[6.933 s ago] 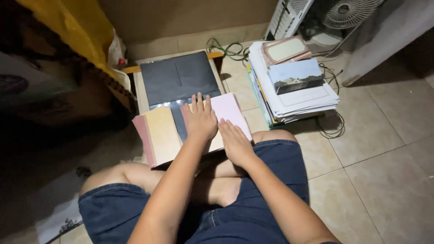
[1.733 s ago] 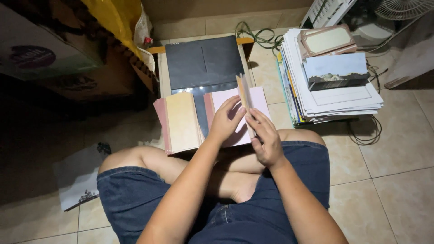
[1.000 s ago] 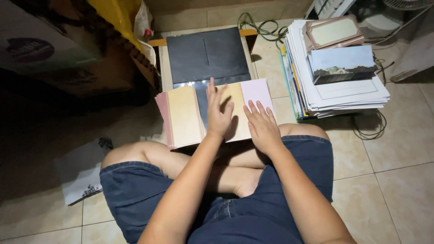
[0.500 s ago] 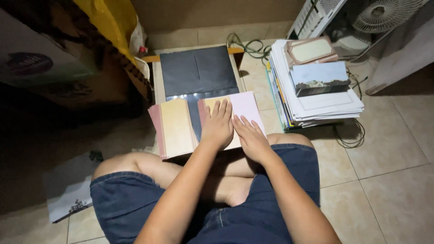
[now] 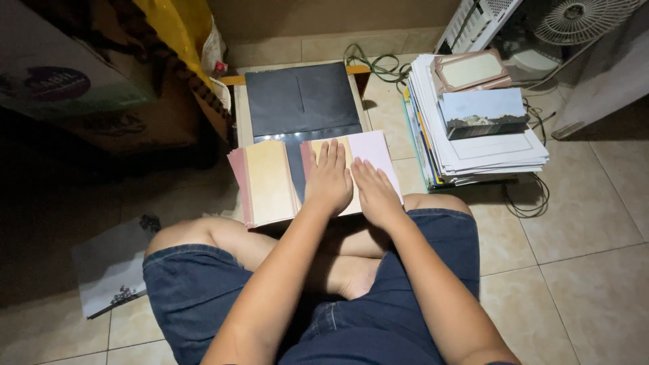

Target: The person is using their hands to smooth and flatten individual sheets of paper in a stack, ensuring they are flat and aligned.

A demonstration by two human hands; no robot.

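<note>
I sit cross-legged on a tiled floor with two fanned stacks of coloured paper before my knees. My left hand [image 5: 329, 180] lies flat, fingers together, on the right stack [image 5: 368, 150], over its yellow and pink sheets. My right hand [image 5: 376, 192] rests flat beside it on the same stack's pink sheet. The left stack [image 5: 266, 181], tan on top with pinkish edges, lies untouched a little to the left. Both stacks overlap the near edge of a dark grey board [image 5: 301, 100].
A tall pile of white papers [image 5: 473, 145] topped by a picture box [image 5: 481, 111] and a framed card [image 5: 471, 71] stands right. A fan [image 5: 585, 20] and cables [image 5: 368, 62] are behind. A cardboard box [image 5: 74, 81] and yellow bag [image 5: 177, 30] are left. A loose sheet [image 5: 111, 267] lies by my knee.
Earlier my hands held up a tan sheet; it now lies flat on the right stack, with both hands pressed on top. The view shifted slightly.
</note>
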